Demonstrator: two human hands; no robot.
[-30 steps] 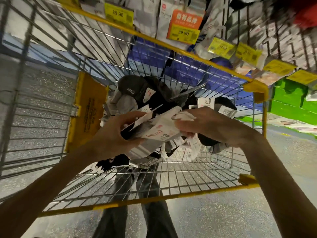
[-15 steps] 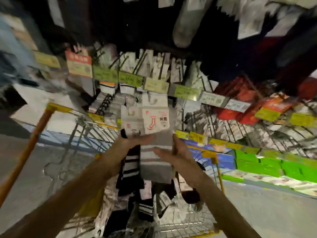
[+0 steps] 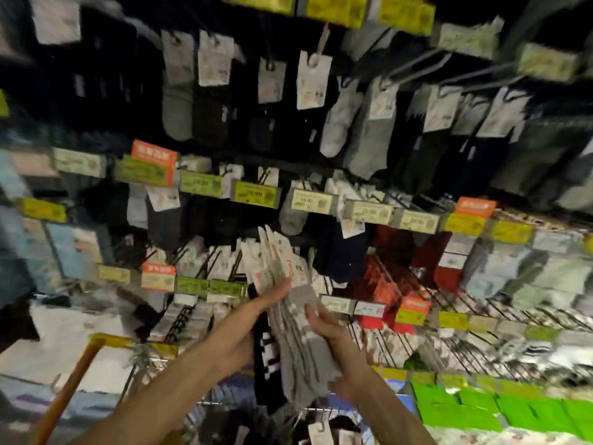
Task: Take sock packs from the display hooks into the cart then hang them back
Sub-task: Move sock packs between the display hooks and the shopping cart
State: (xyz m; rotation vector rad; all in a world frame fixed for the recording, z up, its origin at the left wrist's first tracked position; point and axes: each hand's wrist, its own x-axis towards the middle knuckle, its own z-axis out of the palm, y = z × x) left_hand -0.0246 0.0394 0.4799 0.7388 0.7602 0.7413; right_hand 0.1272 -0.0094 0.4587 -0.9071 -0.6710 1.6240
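I'm seeing the cart's orange handle sitting low at the left. The left hand is gripping the fanned sock packs along their left edge, holding them up in front of the display hooks. The right hand is curling its fingers around the grey sock ends.

Nothing can be read: blur smears the print on the yellow price tags and the sock packs.
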